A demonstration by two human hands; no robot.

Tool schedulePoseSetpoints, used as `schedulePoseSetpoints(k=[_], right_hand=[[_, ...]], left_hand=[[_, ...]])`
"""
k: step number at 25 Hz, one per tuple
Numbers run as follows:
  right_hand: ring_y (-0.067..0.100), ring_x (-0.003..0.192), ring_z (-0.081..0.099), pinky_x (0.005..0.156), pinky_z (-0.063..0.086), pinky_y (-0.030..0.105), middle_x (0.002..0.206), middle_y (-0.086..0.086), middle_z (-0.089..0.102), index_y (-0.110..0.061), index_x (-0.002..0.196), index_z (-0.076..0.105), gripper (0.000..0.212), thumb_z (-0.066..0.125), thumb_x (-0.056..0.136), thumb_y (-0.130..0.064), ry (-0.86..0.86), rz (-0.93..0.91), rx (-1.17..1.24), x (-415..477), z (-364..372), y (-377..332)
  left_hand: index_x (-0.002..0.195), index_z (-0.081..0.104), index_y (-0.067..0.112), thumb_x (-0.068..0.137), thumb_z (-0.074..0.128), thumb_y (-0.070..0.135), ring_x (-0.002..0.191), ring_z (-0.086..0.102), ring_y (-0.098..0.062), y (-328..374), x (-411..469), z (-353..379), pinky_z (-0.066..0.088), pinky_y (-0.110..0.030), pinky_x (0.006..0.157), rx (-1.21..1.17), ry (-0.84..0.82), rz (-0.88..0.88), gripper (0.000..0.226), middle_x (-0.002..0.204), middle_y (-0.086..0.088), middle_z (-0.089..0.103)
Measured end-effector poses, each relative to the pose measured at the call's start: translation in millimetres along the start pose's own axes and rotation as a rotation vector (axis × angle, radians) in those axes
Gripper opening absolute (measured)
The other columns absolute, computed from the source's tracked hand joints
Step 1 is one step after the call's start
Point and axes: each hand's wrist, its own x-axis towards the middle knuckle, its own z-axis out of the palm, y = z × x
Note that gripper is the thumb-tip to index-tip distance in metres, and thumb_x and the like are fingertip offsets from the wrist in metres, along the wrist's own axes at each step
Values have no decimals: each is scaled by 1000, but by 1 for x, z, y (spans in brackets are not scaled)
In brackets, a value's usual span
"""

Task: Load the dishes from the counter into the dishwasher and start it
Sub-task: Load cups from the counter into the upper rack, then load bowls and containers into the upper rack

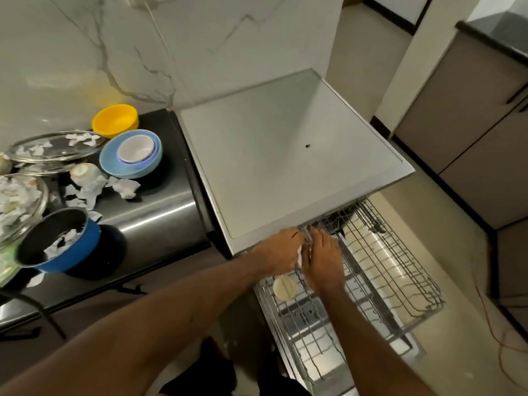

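Our left hand (pixel 281 250) curls round a small white dish (pixel 299 255), our straight-fingered right hand (pixel 324 262) steadying it, likely to seat it between wires of the dishwasher rack (pixel 400 252); blue bowls (pixel 114 164) wait on the left counter (pixel 160 212).

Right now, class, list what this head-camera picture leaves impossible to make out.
1. White item: head view, the left hand gripping it and the right hand cover most of it.
2. Glass bowl: cut off by the left edge.
3. Dishwasher interior: hidden beneath its top.
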Motion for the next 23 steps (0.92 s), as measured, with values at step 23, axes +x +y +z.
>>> schedulePoseSetpoints(k=[23], right_hand=[[29, 156, 29, 125, 31, 45, 171, 10, 22, -18, 166, 16, 115, 85, 79, -51, -554, -365, -201, 126, 59, -360]], left_hand=[[122, 65, 16, 90, 55, 44, 109, 59, -28, -276, -153, -184, 55, -49, 91, 106, 323, -466, 45, 125, -6, 57]])
